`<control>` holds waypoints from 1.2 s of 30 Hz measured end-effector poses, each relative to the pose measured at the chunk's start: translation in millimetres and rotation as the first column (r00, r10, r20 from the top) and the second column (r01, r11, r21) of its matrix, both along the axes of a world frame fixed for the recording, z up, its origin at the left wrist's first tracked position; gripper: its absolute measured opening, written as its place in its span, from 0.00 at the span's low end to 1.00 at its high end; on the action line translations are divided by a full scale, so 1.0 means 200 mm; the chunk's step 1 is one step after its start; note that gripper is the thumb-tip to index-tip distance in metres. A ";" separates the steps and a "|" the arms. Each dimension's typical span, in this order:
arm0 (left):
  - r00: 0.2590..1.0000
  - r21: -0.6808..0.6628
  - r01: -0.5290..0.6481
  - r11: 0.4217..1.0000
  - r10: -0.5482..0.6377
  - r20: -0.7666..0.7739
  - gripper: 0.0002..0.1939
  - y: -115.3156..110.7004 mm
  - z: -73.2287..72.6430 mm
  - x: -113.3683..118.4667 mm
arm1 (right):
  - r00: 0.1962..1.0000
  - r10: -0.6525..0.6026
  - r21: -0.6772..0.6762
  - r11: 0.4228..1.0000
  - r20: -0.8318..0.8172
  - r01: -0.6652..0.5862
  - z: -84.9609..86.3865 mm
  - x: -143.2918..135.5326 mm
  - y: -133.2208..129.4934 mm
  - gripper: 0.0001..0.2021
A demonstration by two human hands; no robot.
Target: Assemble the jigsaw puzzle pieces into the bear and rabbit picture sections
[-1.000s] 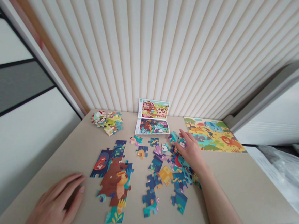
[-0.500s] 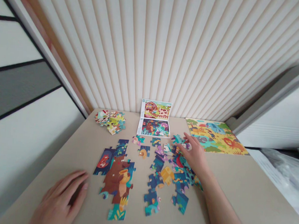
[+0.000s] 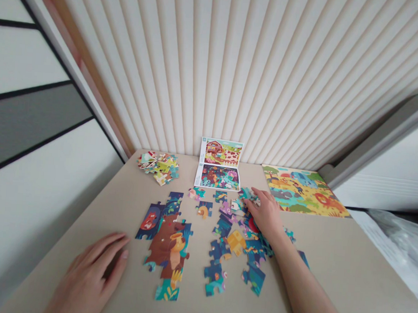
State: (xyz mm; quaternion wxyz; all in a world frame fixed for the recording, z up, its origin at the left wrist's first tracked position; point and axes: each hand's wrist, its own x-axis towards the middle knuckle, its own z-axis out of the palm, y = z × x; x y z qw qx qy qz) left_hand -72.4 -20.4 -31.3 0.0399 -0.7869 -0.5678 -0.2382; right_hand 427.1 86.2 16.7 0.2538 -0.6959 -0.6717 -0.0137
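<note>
My left hand [image 3: 91, 272] rests on the table at the lower left, its fingers loosely stretched and holding nothing. To its right lies a joined part of a jigsaw puzzle [image 3: 169, 246], showing a brown bear with a honey pot and a red animal in a dark panel. My right hand [image 3: 264, 210] reaches over a heap of loose puzzle pieces [image 3: 250, 224]. Its thumb and index finger are apart, with the fingertips at teal and white pieces [image 3: 239, 206]. Palm and wrist hide part of the heap. A yellow puzzle piece [image 3: 236, 243] lies among dark blue ones left of the forearm.
A folded picture card [image 3: 218, 176] stands against the pleated wall. Another heap of pieces [image 3: 161, 167] sits at the back left. An assembled safari puzzle [image 3: 305, 192] lies at the back right. Clear plastic wrapping [image 3: 396, 236] is beyond the table's right edge.
My right hand has moved slightly lower over the heap, and the teal and white pieces at its fingertips have shifted. My left hand stays put. The whole view has shifted a little.
</note>
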 end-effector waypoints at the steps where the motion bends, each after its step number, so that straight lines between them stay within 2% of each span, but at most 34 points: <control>1: 1.000 0.003 -0.002 1.000 0.002 0.002 0.19 0.00 0.00 0.00 | 1.000 -0.007 -0.003 1.000 0.013 0.007 0.00 0.00 0.01 0.24; 7: 1.000 0.009 -0.001 1.000 0.000 0.013 0.18 0.00 0.00 0.00 | 1.000 0.017 0.016 1.000 0.010 -0.017 -0.02 0.00 0.00 0.21; 20: 1.000 0.006 -0.009 1.000 0.009 0.024 0.19 -0.01 -0.01 0.01 | 0.969 0.234 0.029 0.972 -0.075 -0.233 0.02 -0.03 -0.10 0.14; 25: 1.000 0.001 -0.010 1.000 0.010 0.014 0.19 -0.02 0.00 0.00 | 0.948 0.314 0.011 0.949 -0.052 -0.314 0.03 -0.03 -0.11 0.14; 36: 0.999 0.013 -0.010 1.000 0.010 0.032 0.17 -0.01 0.06 0.03 | 0.943 0.329 -0.016 0.944 -0.059 -0.330 0.08 -0.09 -0.16 0.14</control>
